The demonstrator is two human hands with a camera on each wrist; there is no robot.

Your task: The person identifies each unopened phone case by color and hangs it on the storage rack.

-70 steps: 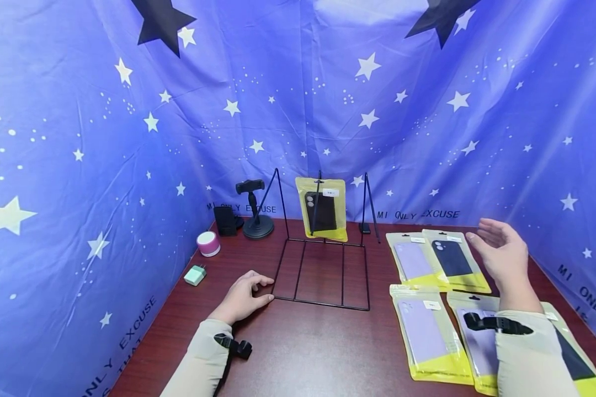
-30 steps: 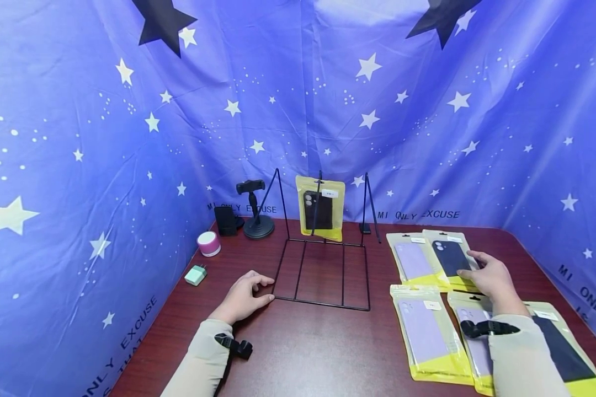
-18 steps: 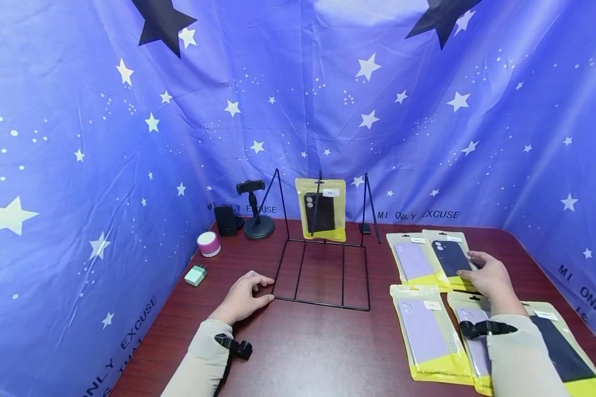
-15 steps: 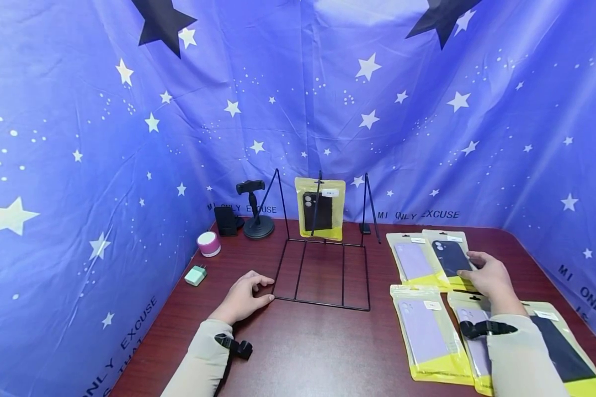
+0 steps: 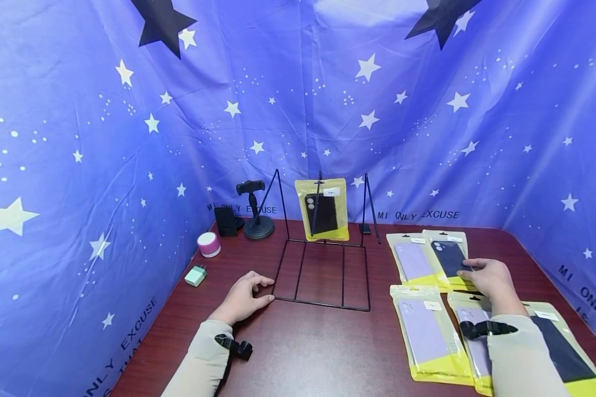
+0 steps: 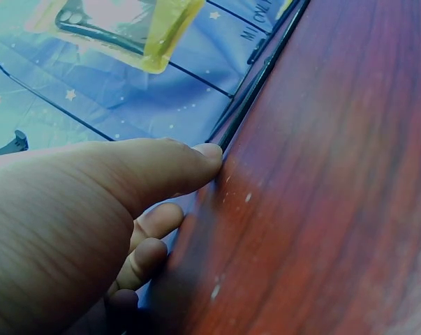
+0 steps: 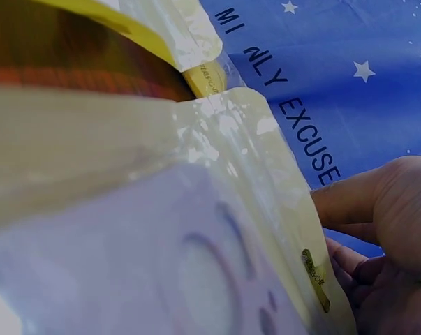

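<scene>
My left hand is at the front left corner of a black wire display rack. Its thumb touches the wire in the left wrist view, with the other fingers curled below. A yellow-edged packet with a black phone case hangs on the rack's middle hook. My right hand pinches the right side of a packet with a dark phone case, which lies flat at the table's back right. The right wrist view shows that hand only partly, behind a nearer purple-case packet.
Beside the dark-case packet lies a purple-case one. Nearer are more packets, purple and dark, partly under my right forearm. A phone stand, a pink-and-white round item and a green plug adapter stand left.
My right hand has come down and left onto the dark-case packet, and its index finger has drawn closer to the thumb. The hanging packet sways slightly; my left hand stays put.
</scene>
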